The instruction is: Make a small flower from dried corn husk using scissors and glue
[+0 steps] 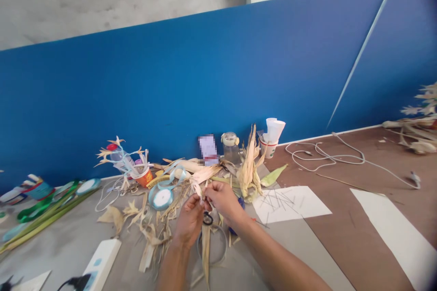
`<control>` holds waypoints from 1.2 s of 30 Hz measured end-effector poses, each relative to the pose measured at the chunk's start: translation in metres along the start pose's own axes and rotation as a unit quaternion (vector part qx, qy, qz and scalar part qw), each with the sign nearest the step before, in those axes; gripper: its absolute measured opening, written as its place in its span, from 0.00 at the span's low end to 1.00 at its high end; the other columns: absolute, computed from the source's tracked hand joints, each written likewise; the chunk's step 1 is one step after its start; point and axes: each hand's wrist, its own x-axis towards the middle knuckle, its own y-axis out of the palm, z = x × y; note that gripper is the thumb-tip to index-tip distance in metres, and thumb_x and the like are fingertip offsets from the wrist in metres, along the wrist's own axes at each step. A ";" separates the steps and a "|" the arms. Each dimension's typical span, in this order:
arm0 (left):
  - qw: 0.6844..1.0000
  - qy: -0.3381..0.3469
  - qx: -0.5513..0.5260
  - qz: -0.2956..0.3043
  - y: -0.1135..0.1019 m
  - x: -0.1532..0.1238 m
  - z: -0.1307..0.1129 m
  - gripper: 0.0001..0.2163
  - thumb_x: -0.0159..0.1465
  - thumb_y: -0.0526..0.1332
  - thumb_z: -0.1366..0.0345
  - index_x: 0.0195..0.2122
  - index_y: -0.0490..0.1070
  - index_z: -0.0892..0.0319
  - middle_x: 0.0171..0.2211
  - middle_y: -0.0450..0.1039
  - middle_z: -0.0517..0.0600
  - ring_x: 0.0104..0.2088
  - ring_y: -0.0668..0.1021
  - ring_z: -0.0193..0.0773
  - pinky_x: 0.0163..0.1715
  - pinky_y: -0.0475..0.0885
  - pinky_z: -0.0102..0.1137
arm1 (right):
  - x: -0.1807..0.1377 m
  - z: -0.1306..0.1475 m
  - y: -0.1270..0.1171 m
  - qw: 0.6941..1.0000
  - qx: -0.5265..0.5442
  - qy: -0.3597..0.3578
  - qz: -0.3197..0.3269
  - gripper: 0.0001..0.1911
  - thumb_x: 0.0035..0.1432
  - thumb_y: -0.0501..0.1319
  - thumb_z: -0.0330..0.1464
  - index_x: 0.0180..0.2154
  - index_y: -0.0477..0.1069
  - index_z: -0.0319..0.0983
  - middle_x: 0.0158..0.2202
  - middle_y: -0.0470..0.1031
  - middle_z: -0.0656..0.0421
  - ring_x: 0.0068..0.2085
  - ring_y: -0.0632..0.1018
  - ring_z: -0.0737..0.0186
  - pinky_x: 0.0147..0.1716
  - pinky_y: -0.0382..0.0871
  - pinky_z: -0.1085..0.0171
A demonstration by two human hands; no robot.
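Note:
My left hand [190,214] and my right hand [222,198] meet above the middle of the table. A pale piece of dried corn husk [195,186] stands up between their pinched fingertips. Its lower end is hidden by the fingers. Just below lie a black ring-shaped item [207,218], perhaps a scissor handle, and a coil of thin wire [225,248] with a long husk strip [205,254] across it. Something dark blue is partly covered by my right wrist. A spool of light blue ribbon [163,199] lies to the left among loose husk scraps [150,229].
Upright husks [251,175] stand near a lidded jar [231,145] and a paper cup [269,148]. Thin dark sticks [278,200] lie on white paper [316,207]. At left are a red cup [142,176], a power strip [104,259] and green ribbon [36,211]. A white cable [358,159] curls at right.

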 end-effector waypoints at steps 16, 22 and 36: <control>0.996 0.021 -0.044 -0.072 -0.005 0.004 0.000 0.08 0.46 0.69 0.67 0.26 0.72 0.58 0.23 0.72 0.44 0.26 0.72 0.31 0.32 0.67 0.28 | -0.002 0.021 -0.012 0.997 -0.063 -0.031 -0.022 0.09 0.45 0.59 0.36 0.23 0.67 0.36 0.19 0.66 0.65 0.16 0.60 0.75 0.18 0.51 0.71; 0.988 0.042 -0.070 -0.128 -0.006 0.006 -0.001 0.12 0.43 0.71 0.66 0.27 0.70 0.58 0.24 0.73 0.44 0.27 0.74 0.32 0.35 0.67 0.30 | -0.022 0.037 -0.043 0.910 -0.400 -0.103 0.046 0.08 0.49 0.57 0.34 0.32 0.72 0.38 0.24 0.70 0.61 0.26 0.69 0.65 0.26 0.59 0.68; 0.987 0.054 -0.068 -0.137 -0.009 0.009 0.007 0.14 0.42 0.71 0.64 0.27 0.70 0.60 0.23 0.73 0.44 0.27 0.74 0.32 0.37 0.67 0.31 | -0.074 -0.005 -0.085 0.622 -0.783 0.021 -0.005 0.18 0.46 0.60 0.33 0.42 0.70 0.36 0.42 0.70 0.47 0.42 0.72 0.48 0.39 0.63 0.58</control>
